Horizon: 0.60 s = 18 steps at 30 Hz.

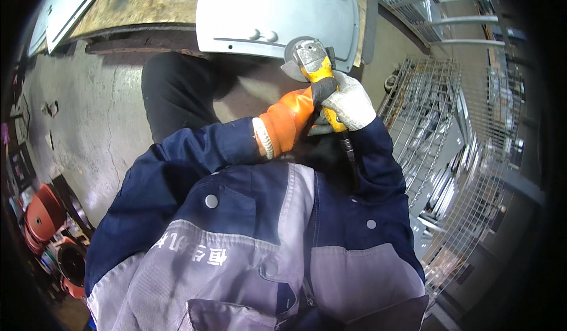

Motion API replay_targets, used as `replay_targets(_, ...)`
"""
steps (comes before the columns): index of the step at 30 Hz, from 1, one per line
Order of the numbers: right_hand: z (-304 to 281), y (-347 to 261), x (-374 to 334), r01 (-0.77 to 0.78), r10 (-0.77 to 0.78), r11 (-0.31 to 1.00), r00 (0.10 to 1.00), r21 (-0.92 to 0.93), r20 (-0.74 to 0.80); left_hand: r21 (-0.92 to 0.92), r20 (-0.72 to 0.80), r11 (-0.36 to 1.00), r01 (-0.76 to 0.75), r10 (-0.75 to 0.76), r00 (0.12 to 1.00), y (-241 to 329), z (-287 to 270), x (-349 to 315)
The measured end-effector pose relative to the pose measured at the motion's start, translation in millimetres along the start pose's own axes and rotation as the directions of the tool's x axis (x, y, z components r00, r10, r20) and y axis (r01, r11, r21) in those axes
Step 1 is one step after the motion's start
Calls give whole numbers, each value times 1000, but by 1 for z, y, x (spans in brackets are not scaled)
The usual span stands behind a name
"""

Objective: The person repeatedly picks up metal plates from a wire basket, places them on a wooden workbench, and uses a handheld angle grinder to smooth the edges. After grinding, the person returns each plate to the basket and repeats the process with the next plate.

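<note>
A yellow and black angle grinder [315, 66] points away from me, its disc at the near edge of a grey metal plate [260, 12] lying on a wooden bench. My left hand [287, 118], in an orange glove with a white cuff, grips the grinder's body from the left. My right hand [351, 102], in a white glove, is wrapped around the grinder's rear handle, with the black cord running down toward my jacket. Both hands touch each other on the tool.
A second grey metal panel [68, 6] lies on the wooden bench [142, 0] at the upper left. Wire mesh racks [437, 142] holding metal parts stand to the right. Orange buckets [44, 213] sit on the concrete floor at lower left.
</note>
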State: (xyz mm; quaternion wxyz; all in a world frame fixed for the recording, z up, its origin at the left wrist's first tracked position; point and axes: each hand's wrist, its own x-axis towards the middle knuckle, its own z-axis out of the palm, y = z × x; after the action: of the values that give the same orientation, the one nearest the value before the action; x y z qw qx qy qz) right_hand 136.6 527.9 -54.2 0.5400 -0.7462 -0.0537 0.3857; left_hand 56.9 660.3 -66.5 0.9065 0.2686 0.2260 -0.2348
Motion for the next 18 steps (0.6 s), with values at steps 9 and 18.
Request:
replay_targets(9, -55, 40, -30, 100, -77, 992, 964, 77, -252, 273, 267, 955, 115, -189, 945, -23, 26, 51)
replay_targets(18, -16, 44, -47, 181, -128, 957, 964, 225, -232, 567, 241, 809, -159, 22, 970, -30, 4, 8)
